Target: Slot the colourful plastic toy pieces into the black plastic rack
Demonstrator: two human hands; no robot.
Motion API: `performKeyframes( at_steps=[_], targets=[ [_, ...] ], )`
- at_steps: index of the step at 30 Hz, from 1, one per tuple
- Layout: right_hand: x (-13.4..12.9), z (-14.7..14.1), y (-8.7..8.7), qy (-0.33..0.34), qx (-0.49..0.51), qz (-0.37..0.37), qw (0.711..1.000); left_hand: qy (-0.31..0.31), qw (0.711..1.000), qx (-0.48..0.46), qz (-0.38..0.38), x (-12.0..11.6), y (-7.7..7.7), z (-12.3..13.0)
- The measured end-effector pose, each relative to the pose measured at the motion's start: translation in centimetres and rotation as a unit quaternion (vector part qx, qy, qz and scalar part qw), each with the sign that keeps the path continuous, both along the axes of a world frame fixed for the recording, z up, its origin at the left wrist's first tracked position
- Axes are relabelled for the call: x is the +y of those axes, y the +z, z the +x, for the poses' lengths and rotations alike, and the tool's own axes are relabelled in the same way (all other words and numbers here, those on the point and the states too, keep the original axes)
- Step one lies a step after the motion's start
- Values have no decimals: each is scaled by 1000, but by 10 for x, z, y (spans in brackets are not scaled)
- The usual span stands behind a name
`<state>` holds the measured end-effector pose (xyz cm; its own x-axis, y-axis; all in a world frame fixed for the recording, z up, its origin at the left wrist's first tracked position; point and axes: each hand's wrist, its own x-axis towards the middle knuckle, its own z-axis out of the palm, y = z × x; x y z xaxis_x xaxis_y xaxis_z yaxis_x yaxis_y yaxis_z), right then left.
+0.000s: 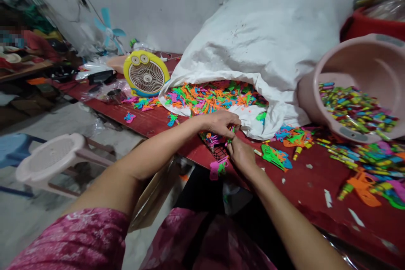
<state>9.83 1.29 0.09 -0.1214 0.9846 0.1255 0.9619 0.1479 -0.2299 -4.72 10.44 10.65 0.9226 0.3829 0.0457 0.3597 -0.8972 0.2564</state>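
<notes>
My left hand (221, 123) and my right hand (243, 154) meet at the table's front edge, fingers closed. Between their fingertips shows a small green plastic piece (232, 129), partly hidden by the fingers. Just below lies a dark grid-like holder (218, 151) with small colourful pieces on it. A pink plastic piece (214, 169) hangs at the edge beside a green one. Behind my hands, a white sack (262, 29) lies open, its mouth full of flat plastic pieces (209, 97) in orange, green, pink and blue. Right of my right hand are a green gun-shaped piece (272, 156) and several others.
A pink tub (319, 67) tilts on the red table (303, 202), holding small striped tubes (357, 107); more spill before it. A yellow fan (147, 74) stands left of the sack. Stools (53, 156) are on the floor at left. Another person (39, 44) sits far left.
</notes>
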Motion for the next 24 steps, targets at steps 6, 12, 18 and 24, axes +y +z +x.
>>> performKeyframes(
  at_steps=[6,12,18,24],
  targets=[
    [4,15,-15,65,201,34,977,-4,1000,17,-4,1,0,0],
    [3,14,-23,38,282,56,957,15,1000,16,19,-8,14,-6],
    [1,5,-15,-9,233,60,971,76,972,-198,101,-47,53,-44],
    [-11,-3,-14,-12,179,81,980,409,753,-507,89,-131,-57,-67]
  ],
)
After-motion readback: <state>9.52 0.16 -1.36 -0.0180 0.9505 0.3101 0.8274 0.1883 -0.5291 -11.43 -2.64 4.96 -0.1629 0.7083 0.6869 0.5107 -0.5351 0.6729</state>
